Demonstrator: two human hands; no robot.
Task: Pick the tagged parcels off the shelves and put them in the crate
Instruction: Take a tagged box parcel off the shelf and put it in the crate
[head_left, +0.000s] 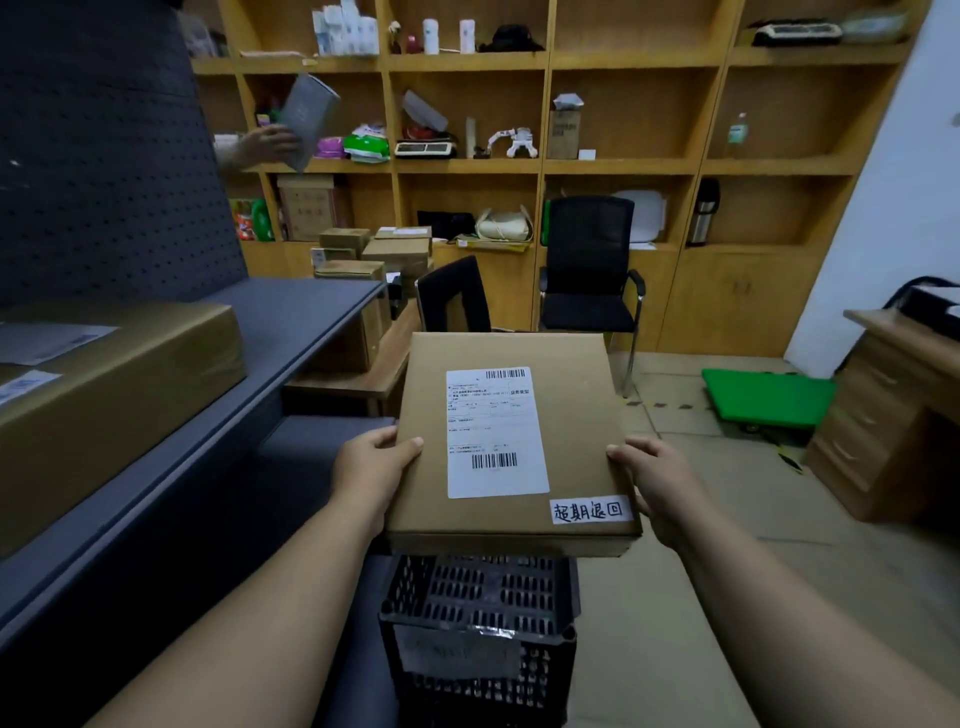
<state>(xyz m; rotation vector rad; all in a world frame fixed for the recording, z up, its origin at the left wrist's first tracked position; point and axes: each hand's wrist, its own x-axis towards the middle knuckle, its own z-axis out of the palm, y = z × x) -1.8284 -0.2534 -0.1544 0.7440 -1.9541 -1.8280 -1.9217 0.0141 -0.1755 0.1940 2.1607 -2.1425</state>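
We hold a flat brown parcel (511, 441) out in front of us with both forearms stretched forward and angled inward, so that it hangs level just above the black slatted crate (480, 629) on the floor. Our left hand (371, 467) grips the parcel's left edge, thumb lying across the top face and the other fingers tucked beneath it; our right hand (657, 486) grips the right edge in the same way, thumb on top near the corner. The parcel carries a white shipping label (496, 431) with barcodes and, at its near right corner, a small handwritten tag (591, 511). It does not touch the crate, as far as we can tell, though its near edge hides the crate's far rim. On the dark shelf (291, 317) to our left lies a larger brown box (119, 395) with its own labels. Farther off, another person's hand (272, 143) holds a grey box (306, 119) by the wooden shelving (628, 166).
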